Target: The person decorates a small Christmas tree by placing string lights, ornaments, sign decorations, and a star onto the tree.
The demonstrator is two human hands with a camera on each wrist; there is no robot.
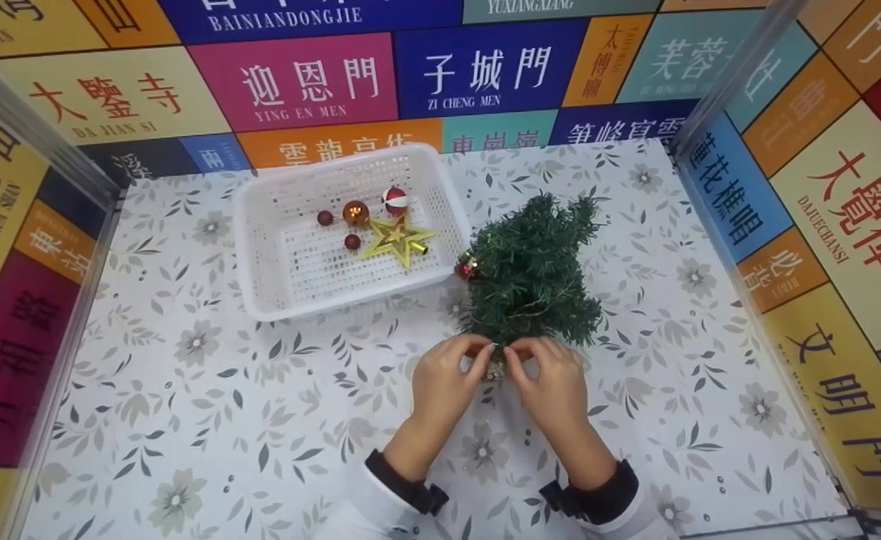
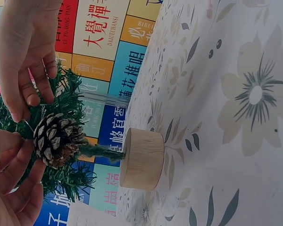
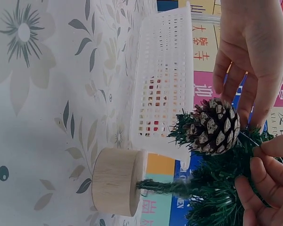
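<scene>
A small green artificial Christmas tree (image 1: 534, 270) stands on a round wooden base (image 2: 144, 157), seen in both wrist views. At its near side hangs a brown pinecone (image 3: 216, 127) with pale-tipped scales and a thin light string (image 3: 250, 139) at its top. My left hand (image 1: 440, 375) and right hand (image 1: 553, 379) meet above the pinecone, thumbs and forefingers pinching the string among the branches. Whether the string is fastened to a branch cannot be told. A shiny red ornament (image 1: 468, 266) hangs at the tree's left side.
Left of the tree, a white perforated basket (image 1: 260, 300) holds a yellow star (image 1: 397, 238), a red-and-white ball (image 1: 395, 199), a bronze ball (image 1: 356, 212) and two small dark red balls. Panels printed with characters wall in the flower-patterned table (image 1: 200, 420).
</scene>
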